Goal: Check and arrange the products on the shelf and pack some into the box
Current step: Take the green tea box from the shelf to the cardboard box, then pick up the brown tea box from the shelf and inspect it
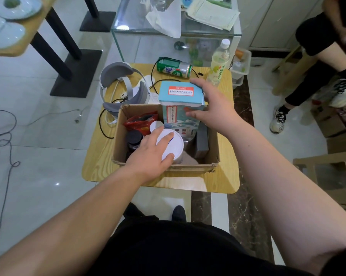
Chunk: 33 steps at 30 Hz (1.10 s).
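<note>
The left grip (151, 154) is laid over the white-lidded tin (176, 148) at frame centre, fingers curled round its lid. The right grip (212, 104) is closed on the blue carton (179, 92) (thumb in front, fingers behind), held upright inside the cardboard box (168, 168). The box is carried by a wooden tabletop (96, 170) over a tiled floor (48, 176).

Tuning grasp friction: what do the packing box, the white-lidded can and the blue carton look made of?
Box: brown corrugated cardboard, matte; ragged torn rim corners. Can: shiny wall, probably metal; lid white, smooth, likely plastic. Carton: printed paperboard, fairly matte; crisp folded edges.
</note>
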Tool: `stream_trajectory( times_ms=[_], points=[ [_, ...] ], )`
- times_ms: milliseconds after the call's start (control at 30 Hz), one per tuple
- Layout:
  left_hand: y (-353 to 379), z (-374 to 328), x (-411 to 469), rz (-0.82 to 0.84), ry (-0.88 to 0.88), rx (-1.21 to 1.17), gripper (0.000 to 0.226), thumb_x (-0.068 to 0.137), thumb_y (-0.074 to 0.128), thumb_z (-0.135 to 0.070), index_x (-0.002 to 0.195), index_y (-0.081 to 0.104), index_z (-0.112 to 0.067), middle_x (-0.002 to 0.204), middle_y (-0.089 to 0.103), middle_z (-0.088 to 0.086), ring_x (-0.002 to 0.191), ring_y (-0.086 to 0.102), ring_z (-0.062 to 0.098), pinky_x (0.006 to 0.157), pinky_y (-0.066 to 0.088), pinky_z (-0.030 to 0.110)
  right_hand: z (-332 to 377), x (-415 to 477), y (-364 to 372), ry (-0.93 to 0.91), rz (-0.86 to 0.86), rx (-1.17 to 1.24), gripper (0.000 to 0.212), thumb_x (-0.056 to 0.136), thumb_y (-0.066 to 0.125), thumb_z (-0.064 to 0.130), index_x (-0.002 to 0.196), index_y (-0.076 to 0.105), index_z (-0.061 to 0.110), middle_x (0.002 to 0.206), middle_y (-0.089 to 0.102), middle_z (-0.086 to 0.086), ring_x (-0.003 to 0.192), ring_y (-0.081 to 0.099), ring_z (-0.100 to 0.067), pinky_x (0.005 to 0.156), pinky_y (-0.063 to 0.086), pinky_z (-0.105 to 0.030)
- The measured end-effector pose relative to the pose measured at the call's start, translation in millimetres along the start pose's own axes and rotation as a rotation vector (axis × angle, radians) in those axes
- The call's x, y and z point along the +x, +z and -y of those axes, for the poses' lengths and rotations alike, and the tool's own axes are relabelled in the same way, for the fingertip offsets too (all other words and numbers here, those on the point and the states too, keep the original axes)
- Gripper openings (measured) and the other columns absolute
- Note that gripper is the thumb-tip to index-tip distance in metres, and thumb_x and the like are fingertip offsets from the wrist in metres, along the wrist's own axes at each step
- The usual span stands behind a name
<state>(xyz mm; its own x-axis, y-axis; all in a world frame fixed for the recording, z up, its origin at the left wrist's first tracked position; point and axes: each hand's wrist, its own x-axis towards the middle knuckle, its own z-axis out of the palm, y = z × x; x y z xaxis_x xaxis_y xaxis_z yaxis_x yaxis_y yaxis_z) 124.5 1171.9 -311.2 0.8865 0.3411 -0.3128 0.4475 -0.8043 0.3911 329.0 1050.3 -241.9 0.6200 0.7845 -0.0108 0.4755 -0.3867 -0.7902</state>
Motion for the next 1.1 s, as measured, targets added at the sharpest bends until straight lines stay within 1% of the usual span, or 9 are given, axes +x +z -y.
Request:
stream_trajectory(
  times_ms=[100, 200, 400, 500, 600, 667, 767, 933, 1100],
  points=[
    [0.3, -1.2, -0.3, -0.002, -0.002, -0.001, 0.062, 0.102, 0.042, -0.048, 0.158, 0.016, -0.039, 0.167, -0.004, -0.011, 0.15, 0.01, 0.027, 0.111, 0.04, 0.05, -1.4, 0.6, 0.8, 0.013, -0.005, 0.034, 0.084, 0.082, 0.085, 0.009, 0.15, 0.042, 0.032, 0.142, 0.05, 0.014, 0.124, 0.047, -0.002, 0.085, 0.042, -0.005],
    [0.0, -2.4, -0.3, -0.008, -0.005, 0.0, 0.062, 0.102, 0.043, -0.047, 0.158, 0.017, -0.038, 0.167, -0.002, -0.009, 0.15, 0.012, 0.029, 0.111, 0.039, 0.05, 1.6, 4.4, 0.9, 0.005, -0.016, 0.039, 0.082, 0.082, 0.084, 0.008, 0.149, 0.044, 0.032, 0.137, 0.052, 0.018, 0.12, 0.049, 0.0, 0.078, 0.041, -0.001],
    [-0.6, -3.7, -1.0, -0.022, 0.008, -0.001, 0.061, 0.102, 0.044, -0.044, 0.157, 0.019, -0.037, 0.167, 0.001, -0.007, 0.149, 0.015, 0.031, 0.111, 0.039, 0.05, -3.3, 4.8, -0.4, 0.031, 0.019, 0.119, 0.086, 0.081, 0.085, 0.008, 0.15, 0.042, 0.036, 0.14, 0.053, 0.015, 0.13, 0.051, -0.009, 0.089, 0.053, -0.02],
    [-1.0, -4.6, -1.7, -0.02, 0.009, 0.009, 0.061, 0.102, 0.043, -0.043, 0.158, 0.019, -0.036, 0.167, 0.0, -0.006, 0.15, 0.013, 0.03, 0.112, 0.037, 0.05, -2.6, 0.2, -1.1, 0.036, 0.034, 0.097, 0.09, 0.082, 0.085, 0.01, 0.153, 0.037, 0.037, 0.143, 0.05, 0.014, 0.129, 0.047, -0.006, 0.094, 0.053, -0.021],
    [-2.9, -5.0, -1.6, -0.03, 0.013, 0.047, 0.061, 0.103, 0.043, -0.044, 0.159, 0.02, -0.035, 0.169, 0.001, -0.001, 0.151, 0.007, 0.03, 0.118, 0.03, 0.051, -2.2, -6.0, 2.0, 0.017, 0.008, 0.006, 0.102, 0.082, 0.085, 0.016, 0.16, 0.024, 0.036, 0.158, 0.04, 0.007, 0.142, 0.038, -0.011, 0.113, 0.041, -0.034],
    [-6.2, -5.6, -3.6, -0.06, 0.01, 0.101, 0.063, 0.103, 0.043, -0.047, 0.16, 0.02, -0.034, 0.17, 0.001, 0.001, 0.154, 0.001, 0.03, 0.123, 0.022, 0.052, -2.1, -13.0, 6.7, -0.012, -0.039, -0.108, 0.106, 0.083, 0.084, 0.025, 0.163, 0.014, 0.034, 0.167, 0.025, 0.003, 0.155, 0.02, -0.016, 0.124, 0.025, -0.04],
    [-15.3, -7.3, -12.5, -0.149, -0.009, 0.172, 0.069, 0.101, 0.043, -0.052, 0.162, 0.015, -0.032, 0.171, 0.001, 0.004, 0.156, -0.006, 0.031, 0.126, 0.011, 0.053, 1.0, -30.8, 15.6, -0.077, -0.082, -0.289, 0.105, 0.088, 0.078, 0.035, 0.164, 0.005, 0.031, 0.173, 0.004, -0.001, 0.159, -0.002, -0.026, 0.127, 0.011, -0.046],
    [-34.5, -3.2, -27.8, -0.321, -0.065, 0.291, 0.078, 0.096, 0.032, -0.063, 0.163, 0.011, -0.029, 0.171, 0.002, 0.01, 0.156, -0.007, 0.035, 0.126, 0.008, 0.055, 9.1, -58.6, 34.6, -0.356, -0.254, -0.455, 0.083, 0.092, 0.06, 0.036, 0.162, 0.022, 0.011, 0.17, 0.015, -0.017, 0.157, 0.004, -0.042, 0.125, 0.016, -0.062],
    [-57.3, 12.2, -56.9, -0.431, -0.096, 0.314, 0.08, 0.095, 0.028, -0.062, 0.162, 0.015, -0.02, 0.168, 0.012, 0.017, 0.155, 0.003, 0.042, 0.123, 0.015, 0.061, 37.6, -67.1, 63.4, -0.605, -0.271, -0.426, 0.069, 0.092, 0.061, 0.025, 0.155, 0.039, 0.006, 0.162, 0.036, -0.018, 0.154, 0.023, -0.04, 0.127, 0.013, -0.052]
  ],
)
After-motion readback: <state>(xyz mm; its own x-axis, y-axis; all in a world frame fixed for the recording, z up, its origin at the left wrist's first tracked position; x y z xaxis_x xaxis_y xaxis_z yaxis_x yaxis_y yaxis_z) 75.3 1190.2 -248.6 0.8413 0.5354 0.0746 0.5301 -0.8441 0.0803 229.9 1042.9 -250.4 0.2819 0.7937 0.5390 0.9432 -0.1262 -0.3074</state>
